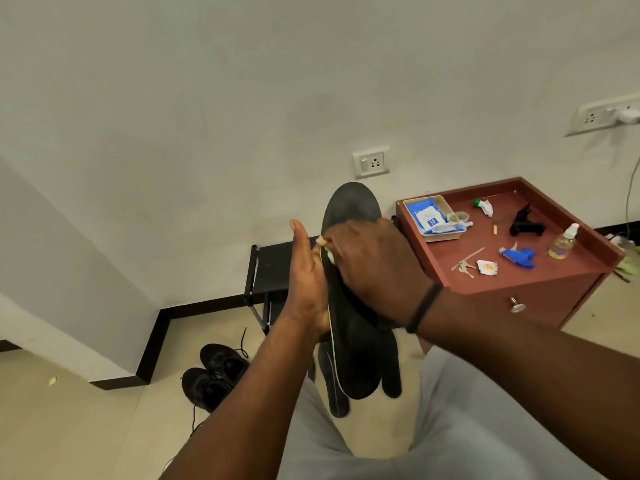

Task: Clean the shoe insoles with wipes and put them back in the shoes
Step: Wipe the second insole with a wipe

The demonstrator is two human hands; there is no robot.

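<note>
Wiping: our right hand (370,258) presses the crumpled white wipe (329,254) on the black foam insole (353,209), fingers curled.
Support: our left hand (306,271) backs it, fingers straight.
Remaining: black lace-up shoes (214,374) at 7 o'clock await insoles.

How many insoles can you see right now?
2. One insole is upright in the left hand, wiped by the right hand; a second insole hangs lower, between the knees. More may be hidden.

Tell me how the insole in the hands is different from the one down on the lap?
The insole in the hands stands up off the lap, while the other insole lies low between the knees. The left hand backs the raised one as the right hand rubs it with a white wipe; no hand touches the lower one. The raised one shows nearly whole; the lower one is mostly hidden. Both are dark.
</note>
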